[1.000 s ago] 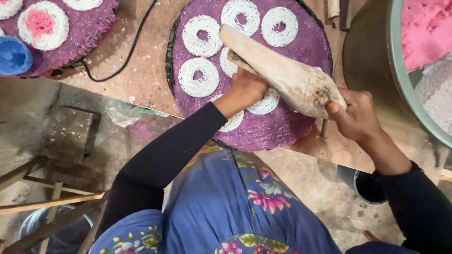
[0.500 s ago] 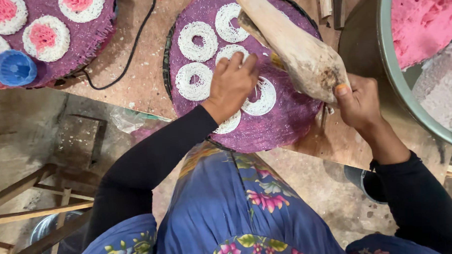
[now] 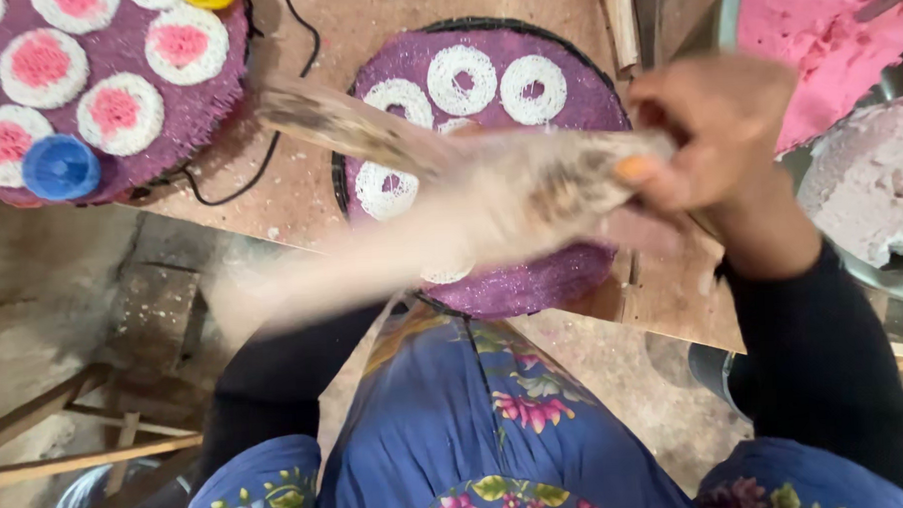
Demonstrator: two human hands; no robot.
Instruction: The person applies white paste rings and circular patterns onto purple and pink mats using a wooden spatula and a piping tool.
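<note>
My right hand (image 3: 713, 135) grasps the wide end of a cloth piping bag (image 3: 469, 178), which stretches away over the purple tray (image 3: 572, 270). My left hand is only a blur, so I cannot tell its grip.

Piping bag (image 3: 489, 178) swung flat — left hand apparently blurred away.

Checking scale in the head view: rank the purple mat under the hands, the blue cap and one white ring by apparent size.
1. Purple mat, far the largest.
2. White ring.
3. Blue cap, close to the ring, so unsure.
</note>
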